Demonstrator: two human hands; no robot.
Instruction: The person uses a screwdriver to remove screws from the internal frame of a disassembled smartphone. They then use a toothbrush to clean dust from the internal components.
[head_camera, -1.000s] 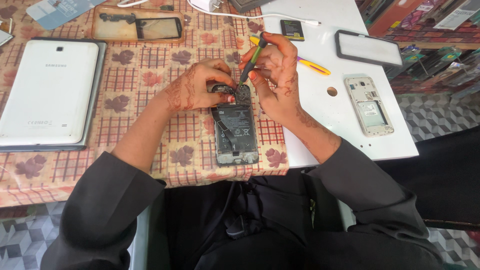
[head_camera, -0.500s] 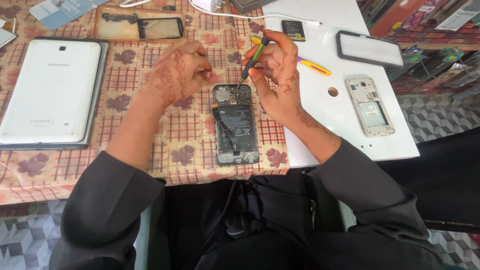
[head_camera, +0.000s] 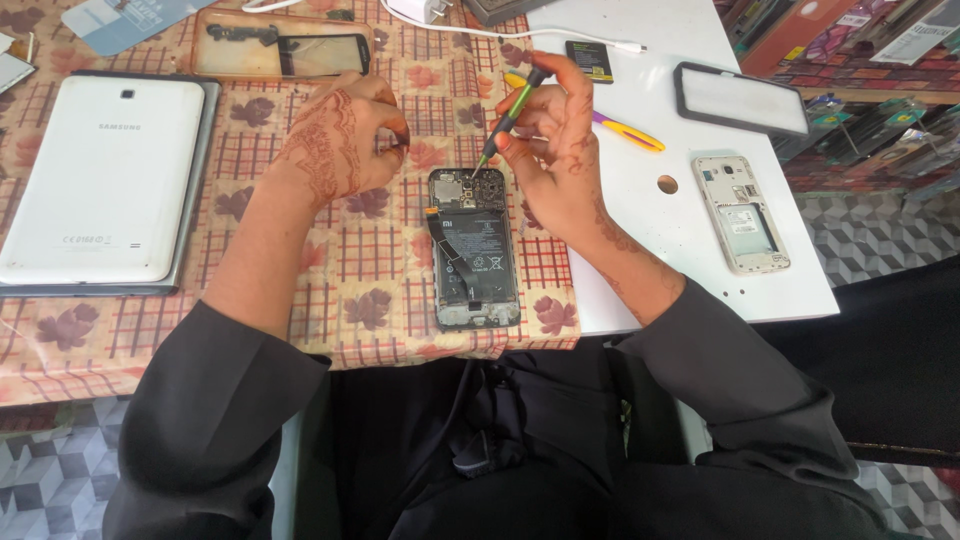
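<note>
An opened black phone (head_camera: 474, 250) with its back off lies on the patterned tablecloth (head_camera: 360, 260), battery and circuit board showing. My right hand (head_camera: 550, 140) grips a green-handled screwdriver (head_camera: 508, 120), its tip just above the phone's top right corner. My left hand (head_camera: 345, 135) hovers left of the phone's top, fingertips pinched together; whether something tiny sits between them cannot be told.
A white tablet (head_camera: 100, 180) lies face down at the left. A clear phone case (head_camera: 280, 45) sits at the back. On the white table (head_camera: 650, 230) are a yellow-purple tool (head_camera: 625, 130), a black phone frame (head_camera: 740, 98), a silver open phone (head_camera: 742, 213) and a small battery (head_camera: 588, 60).
My left hand has lifted off the phone's top end and moved left and away, fingers pinched. The right hand and screwdriver have barely moved.
</note>
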